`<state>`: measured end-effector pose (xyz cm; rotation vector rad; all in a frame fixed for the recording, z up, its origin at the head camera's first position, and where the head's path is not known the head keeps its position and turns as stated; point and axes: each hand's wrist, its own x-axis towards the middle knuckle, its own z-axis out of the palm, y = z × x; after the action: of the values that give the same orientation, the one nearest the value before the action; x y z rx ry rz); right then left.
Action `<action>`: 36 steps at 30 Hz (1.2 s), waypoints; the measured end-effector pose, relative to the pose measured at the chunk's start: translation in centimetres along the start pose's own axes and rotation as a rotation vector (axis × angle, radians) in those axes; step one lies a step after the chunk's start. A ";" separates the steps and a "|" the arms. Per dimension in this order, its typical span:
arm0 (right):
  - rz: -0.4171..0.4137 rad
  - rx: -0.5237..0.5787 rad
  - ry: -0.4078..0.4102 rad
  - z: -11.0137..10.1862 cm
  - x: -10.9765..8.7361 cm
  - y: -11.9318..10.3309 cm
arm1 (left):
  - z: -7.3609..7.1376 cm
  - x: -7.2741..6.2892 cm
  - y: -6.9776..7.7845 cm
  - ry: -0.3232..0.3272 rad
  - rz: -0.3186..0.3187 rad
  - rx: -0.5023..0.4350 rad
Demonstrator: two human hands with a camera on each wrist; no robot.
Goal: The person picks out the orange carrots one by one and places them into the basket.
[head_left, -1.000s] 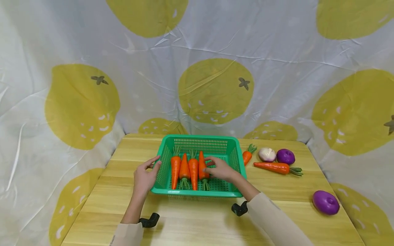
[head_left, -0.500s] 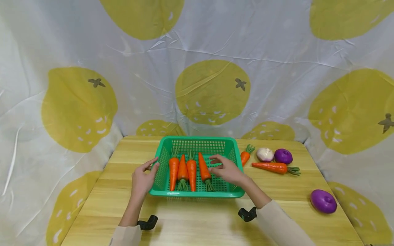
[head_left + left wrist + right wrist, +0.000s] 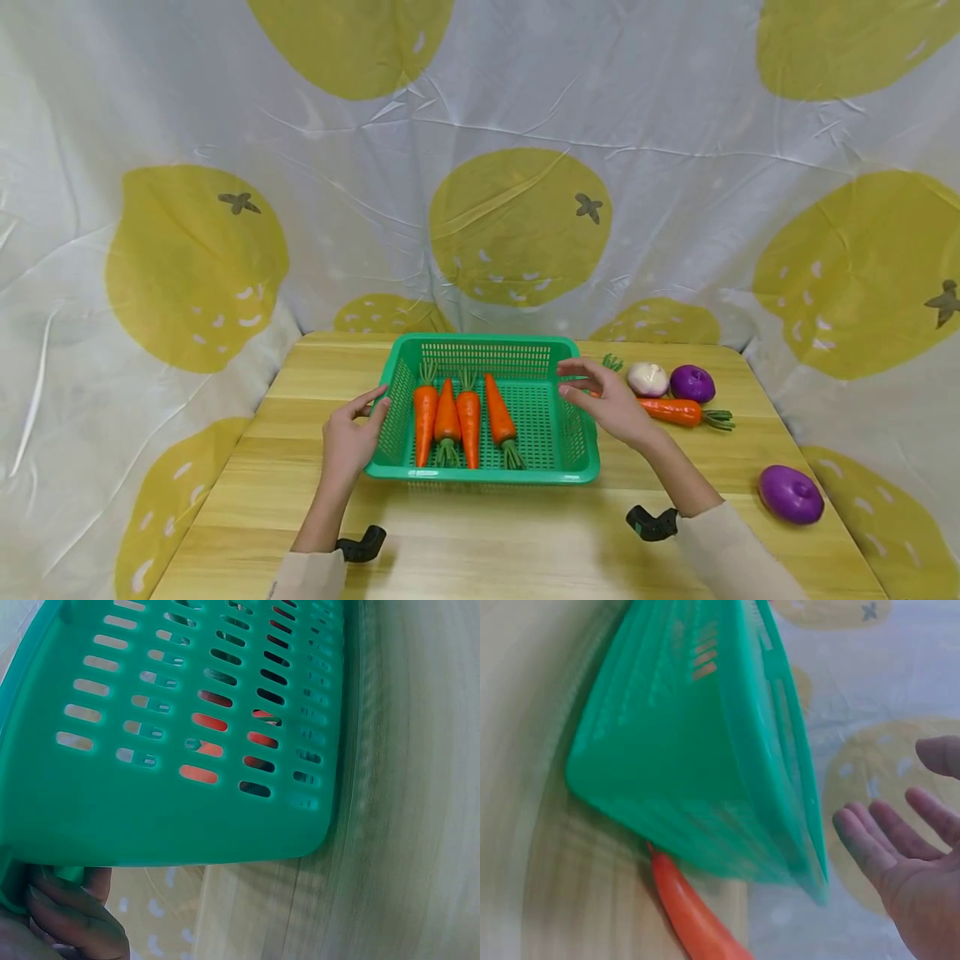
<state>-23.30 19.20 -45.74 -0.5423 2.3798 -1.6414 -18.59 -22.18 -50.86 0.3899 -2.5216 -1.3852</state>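
Note:
A green plastic basket [image 3: 480, 476] stands on the table with several carrots [image 3: 468, 421] side by side in it. The rightmost carrot [image 3: 498, 412] lies slanted, its leafy end toward the front. My left hand [image 3: 351, 437] holds the basket's left rim; in the left wrist view curled fingers [image 3: 79, 915] show under that rim. Over the basket's right edge hovers my right hand [image 3: 613, 410], fingers spread and holding nothing. The right wrist view shows that palm [image 3: 922, 892] apart from the rim. Behind the right hand, a carrot beside the basket is mostly hidden, with its green top [image 3: 612, 362] showing.
Right of the basket lie a whitish round vegetable [image 3: 648, 380], a purple one [image 3: 693, 383] and a carrot [image 3: 675, 412]. Another purple vegetable [image 3: 791, 495] sits near the table's right edge. A lemon-patterned cloth [image 3: 517, 225] hangs behind the wooden table [image 3: 465, 542].
My right hand has let go of the rightmost carrot and moved right, out over the basket's edge. That carrot has tilted away from its neighbours. The left hand stays at the rim.

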 end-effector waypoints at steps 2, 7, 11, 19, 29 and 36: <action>0.000 0.006 0.012 -0.9 -0.4 0.0 | 0.0 0.0 0.0 0.000 -0.006 0.000; -0.005 0.073 0.006 -2.7 -1.6 0.1 | 0.0 0.1 0.1 0.000 -0.016 0.006; -0.012 0.081 0.021 -4.1 -2.6 0.7 | 0.0 0.1 0.0 -0.002 -0.008 0.003; 0.025 0.043 0.082 -7.0 -4.1 2.3 | 0.0 0.0 0.0 0.003 0.002 0.016; 0.042 0.003 0.160 -10.2 -5.5 6.3 | 0.1 0.0 -0.1 0.002 0.006 0.021; 0.088 -0.026 0.214 -12.2 -5.9 9.2 | 0.1 0.0 -0.2 0.003 0.006 0.021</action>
<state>-24.06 34.93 -50.14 -0.2725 2.5370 -1.7093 -18.60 -22.27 -51.10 0.3876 -2.5346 -1.3561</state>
